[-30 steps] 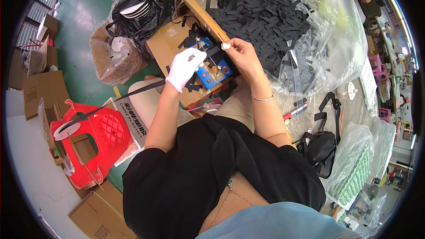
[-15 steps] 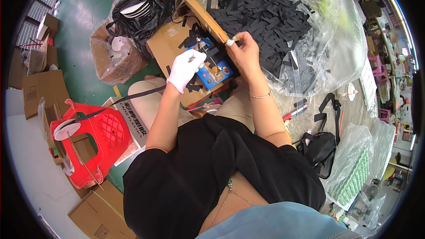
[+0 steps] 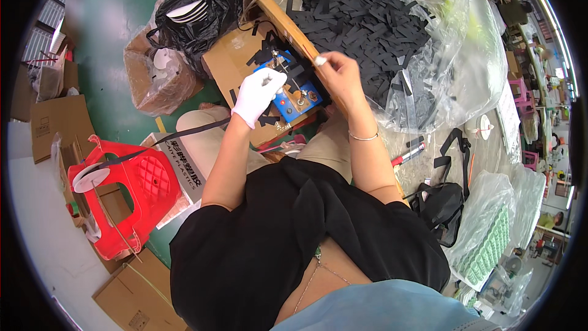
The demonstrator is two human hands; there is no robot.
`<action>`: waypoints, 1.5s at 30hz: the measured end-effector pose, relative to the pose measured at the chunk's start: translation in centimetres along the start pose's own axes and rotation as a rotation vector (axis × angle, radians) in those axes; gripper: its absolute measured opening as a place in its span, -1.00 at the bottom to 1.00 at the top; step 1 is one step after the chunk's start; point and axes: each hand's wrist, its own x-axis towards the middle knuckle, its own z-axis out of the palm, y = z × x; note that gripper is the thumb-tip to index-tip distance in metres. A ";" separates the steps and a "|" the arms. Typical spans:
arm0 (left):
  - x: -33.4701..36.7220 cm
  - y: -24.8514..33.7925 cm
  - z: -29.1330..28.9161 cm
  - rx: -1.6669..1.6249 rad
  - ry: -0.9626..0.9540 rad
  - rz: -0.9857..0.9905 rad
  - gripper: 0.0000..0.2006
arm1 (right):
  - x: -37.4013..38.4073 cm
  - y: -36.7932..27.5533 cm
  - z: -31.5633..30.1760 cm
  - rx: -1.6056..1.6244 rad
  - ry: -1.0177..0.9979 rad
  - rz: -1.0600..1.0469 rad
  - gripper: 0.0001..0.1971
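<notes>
My left hand (image 3: 260,93), in a white glove, is closed in a pinch beside a small blue machine (image 3: 283,108) with metal fittings and knobs. A black strap (image 3: 202,127) runs taut from a white reel (image 3: 92,178) on the left to this hand, passing behind the wrist. Its end at the fingertips is mostly hidden. My bare right hand (image 3: 344,79) is raised by the wooden edge (image 3: 293,32), its fingers curled together. White covering shows at a fingertip; whatever the fingers hold, if anything, cannot be made out. Cut black strips lie around the machine on cardboard (image 3: 228,55).
A large heap of cut black strips (image 3: 361,21) lies in clear plastic beyond the wooden edge. The reel hangs at a red stool (image 3: 153,178). A plastic-lined carton (image 3: 141,83) and a black bag (image 3: 202,30) stand back left. A red marker (image 3: 407,155) lies at right.
My right hand has moved slightly to the right, away from the machine and the wooden edge, with its fingers still curled. My left hand has hardly moved.
</notes>
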 end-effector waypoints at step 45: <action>0.5 -3.7 -1.1 0.405 0.046 -0.104 -0.73 | -0.2 -0.9 0.2 -0.499 0.073 0.074 -0.86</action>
